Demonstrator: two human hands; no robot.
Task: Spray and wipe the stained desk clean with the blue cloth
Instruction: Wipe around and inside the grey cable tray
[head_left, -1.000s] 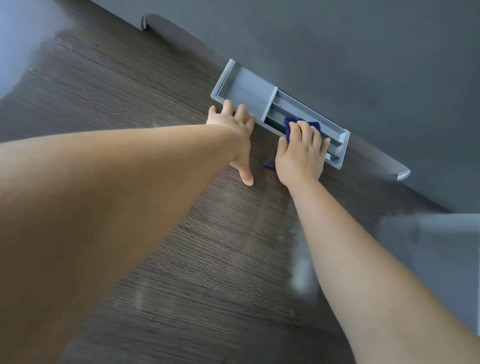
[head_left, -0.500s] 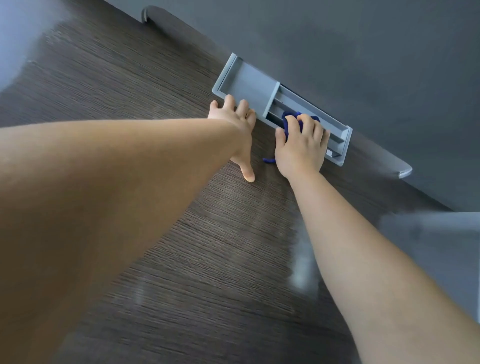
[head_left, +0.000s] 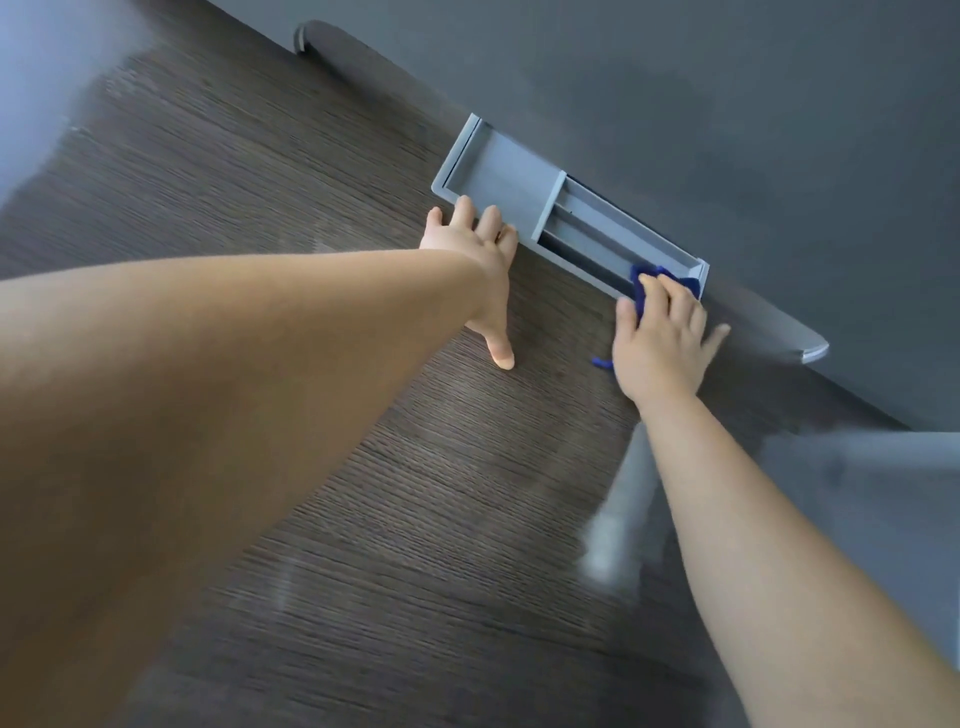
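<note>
The dark wood-grain desk (head_left: 322, 171) fills the view. A grey slotted cable tray (head_left: 519, 182) is set into its far edge. My right hand (head_left: 662, 348) presses the blue cloth (head_left: 644, 280) onto the right end of that tray; most of the cloth is hidden under my fingers, and a small blue corner (head_left: 602, 362) sticks out at the left of my palm. My left hand (head_left: 478, 260) lies flat on the desk, fingers spread, fingertips touching the tray's near rim. No spray bottle is in view.
A dark grey wall (head_left: 727, 104) rises right behind the desk. A grey rounded ledge (head_left: 800, 348) runs along the desk's far edge. A pale grey surface (head_left: 883, 493) sits at the right, and a light blur marks the desk near my right forearm.
My right hand has slid the cloth to the right along the tray, from its middle to its right end. My left hand has stayed planted at the tray's near rim.
</note>
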